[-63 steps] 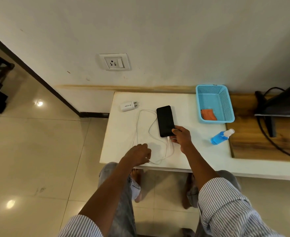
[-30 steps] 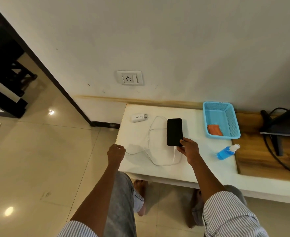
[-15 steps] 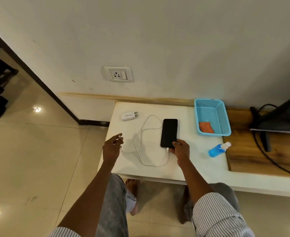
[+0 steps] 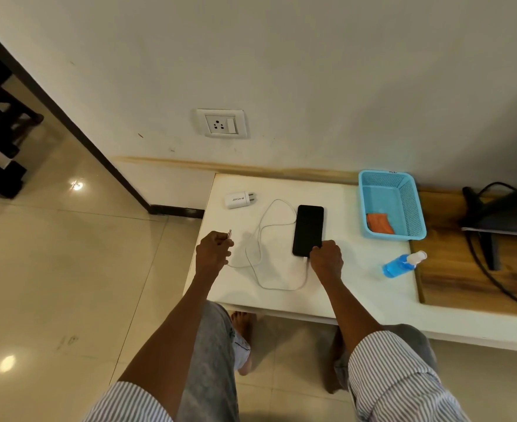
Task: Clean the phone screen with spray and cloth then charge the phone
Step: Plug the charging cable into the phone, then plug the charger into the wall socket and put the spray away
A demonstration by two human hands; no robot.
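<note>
The black phone (image 4: 308,229) lies face up on the white tabletop (image 4: 357,287), roughly at its middle, with its long side running from near to far. The right hand (image 4: 326,259) rests at the phone's near right corner, fingers curled over that edge and holding it down. A white charging cable (image 4: 258,239) is plugged into the phone's near end, just beside that hand, and runs in loose loops across the tabletop to the left. The left hand (image 4: 213,252) hovers over the left edge of the tabletop, its fingers pinched together on the cable's free plug, whose metal tip sticks out past the fingertips toward the far side. A white charger adapter (image 4: 239,199) lies on its side at the far left of the tabletop, well apart from both hands, its pins pointing right. On the wall above it sits a white wall socket (image 4: 221,123) with a switch. To the right of the phone stands a light blue basket (image 4: 409,214) holding an orange cloth (image 4: 379,223), which appears folded, though the view is too small to be sure. Near the basket, a blue spray bottle (image 4: 402,264) with a white cap lies tipped on its side near the tabletop's right edge.
</note>
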